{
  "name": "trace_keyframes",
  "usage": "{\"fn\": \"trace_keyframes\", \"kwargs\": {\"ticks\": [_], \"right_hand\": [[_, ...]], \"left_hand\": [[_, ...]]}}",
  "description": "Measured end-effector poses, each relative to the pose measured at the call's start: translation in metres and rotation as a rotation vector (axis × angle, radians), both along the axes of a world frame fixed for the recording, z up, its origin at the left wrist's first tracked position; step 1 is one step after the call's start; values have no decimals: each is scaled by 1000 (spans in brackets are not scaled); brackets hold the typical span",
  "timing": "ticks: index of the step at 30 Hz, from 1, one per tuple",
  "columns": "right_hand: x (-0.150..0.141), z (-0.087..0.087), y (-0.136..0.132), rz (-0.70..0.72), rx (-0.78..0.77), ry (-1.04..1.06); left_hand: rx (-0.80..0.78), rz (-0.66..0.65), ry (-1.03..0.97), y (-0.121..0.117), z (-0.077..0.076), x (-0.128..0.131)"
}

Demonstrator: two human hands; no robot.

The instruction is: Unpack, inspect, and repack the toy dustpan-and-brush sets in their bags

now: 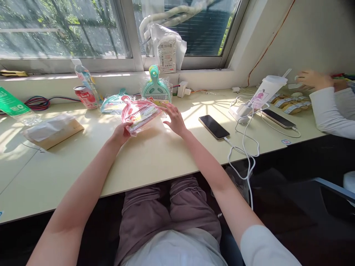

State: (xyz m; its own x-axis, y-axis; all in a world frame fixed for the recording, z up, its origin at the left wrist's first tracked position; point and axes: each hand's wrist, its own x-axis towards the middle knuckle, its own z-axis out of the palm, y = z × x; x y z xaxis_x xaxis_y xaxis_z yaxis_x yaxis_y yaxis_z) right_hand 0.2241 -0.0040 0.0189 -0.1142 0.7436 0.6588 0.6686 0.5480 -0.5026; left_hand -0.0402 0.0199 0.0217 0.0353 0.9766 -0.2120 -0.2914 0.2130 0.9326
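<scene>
A pink dustpan and brush set [140, 116] in clear plastic wrap is tilted above the table, its printed card facing up. My left hand [122, 133] grips its lower left corner between thumb and fingers. At the right corner of the package is my right hand [175, 119], thumb and fingers apart; whether the fingertips touch the wrap I cannot tell. Just behind lies a teal dustpan set [113, 104], also wrapped and partly covered by the pink one. Another green wrapped dustpan set [155, 87] leans upright against the wall.
On the left are a tissue pack [52, 130], a green-labelled bottle [13, 105], a red can [85, 98] and a clear bottle [84, 75]. To the right lie a phone [214, 126], white cables [244, 149] and a lidded cup [264, 94]. Another person's arm [328, 99] reaches in at far right.
</scene>
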Motion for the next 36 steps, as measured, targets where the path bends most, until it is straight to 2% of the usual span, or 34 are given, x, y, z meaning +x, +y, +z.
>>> {"fn": "trace_keyframes", "kwargs": {"ticks": [3,7,14,19,23,26,28,31,34,36], "right_hand": [[-3,-6,5,23,34,-37],[-4,-15,13,53,73,92],[-4,-25,17,-14,4,218],[-3,-27,18,-23,-37,322],[-2,-31,20,-134,-282,349],[-2,-31,20,-127,-447,368],[-1,-30,20,-150,-448,451],[2,-26,18,-258,-373,579],[4,-23,16,-276,-328,603],[3,-22,15,-273,-305,607]], "left_hand": [[-36,-116,30,-4,0,3],[-66,-302,127,-8,1,5],[116,-452,106,-18,2,11],[168,-569,181,-26,6,19],[181,-505,190,-27,6,24],[156,-442,185,-26,8,22],[185,-421,173,-28,11,22],[244,-403,218,-35,13,29],[291,-242,353,-36,9,43],[302,-114,410,-29,5,51]]}}
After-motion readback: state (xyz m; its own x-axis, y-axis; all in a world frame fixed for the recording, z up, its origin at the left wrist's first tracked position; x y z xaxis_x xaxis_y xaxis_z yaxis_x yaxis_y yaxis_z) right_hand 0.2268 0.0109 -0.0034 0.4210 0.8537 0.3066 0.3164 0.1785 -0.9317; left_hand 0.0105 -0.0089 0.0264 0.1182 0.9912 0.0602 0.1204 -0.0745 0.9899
